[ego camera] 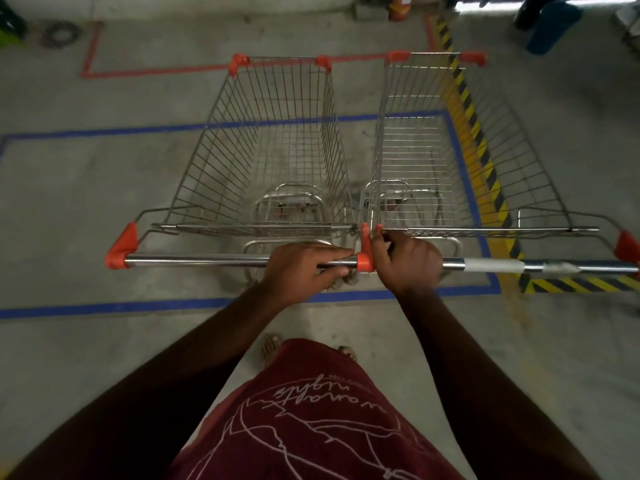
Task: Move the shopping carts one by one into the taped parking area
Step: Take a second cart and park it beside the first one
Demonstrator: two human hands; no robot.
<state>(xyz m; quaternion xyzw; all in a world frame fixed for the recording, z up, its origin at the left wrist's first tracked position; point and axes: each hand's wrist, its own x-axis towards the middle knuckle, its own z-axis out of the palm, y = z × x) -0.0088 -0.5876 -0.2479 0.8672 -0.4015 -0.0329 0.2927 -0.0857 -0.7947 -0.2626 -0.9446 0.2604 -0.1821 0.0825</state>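
Both arms extended forward toward frame centre. Left hand [304,268] and right hand [407,263] side by side, fingers curled, each gripping a bar.

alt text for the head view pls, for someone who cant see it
Seen from above, a person's left hand grips the left cart handle and the right hand grips the right cart handle. Both empty wire carts stand side by side over blue tape on concrete.

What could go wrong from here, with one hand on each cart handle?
The left hand and right hand grip the inner handle ends of the left cart and right cart, so either cart might swing. The right cart overlaps the blue tape toward the yellow-black strip and may end outside.
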